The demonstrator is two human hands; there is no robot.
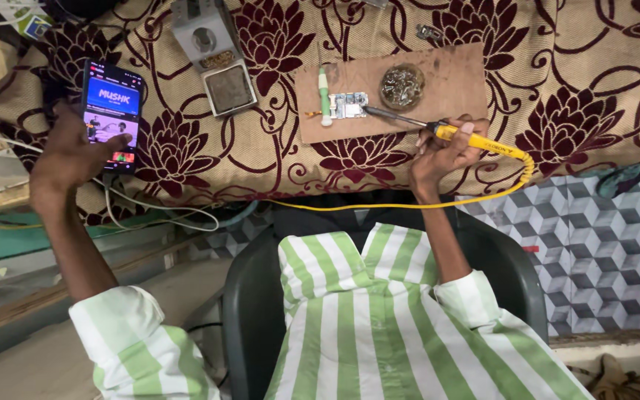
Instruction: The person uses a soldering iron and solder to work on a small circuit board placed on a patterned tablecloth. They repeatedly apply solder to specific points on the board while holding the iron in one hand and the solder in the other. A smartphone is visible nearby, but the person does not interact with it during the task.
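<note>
My right hand (pixel 444 154) grips a yellow-handled soldering iron (pixel 459 134), its metal tip reaching a small white circuit board (pixel 347 104) on a brown wooden board (pixel 453 81). A white and green pen-like tool (pixel 324 95) lies beside the circuit board. A round tin of brass tip-cleaning wool (pixel 401 85) sits on the wooden board. My left hand (pixel 70 153) rests on a smartphone (pixel 111 111) with a lit screen, thumb touching the display.
A grey soldering stand with a square sponge tray (pixel 214 55) sits on the floral cloth (pixel 572 89). The iron's yellow cable (pixel 379 205) loops along the table edge. White cables (pixel 157 215) hang at left. I sit in a dark plastic chair (pixel 253 296).
</note>
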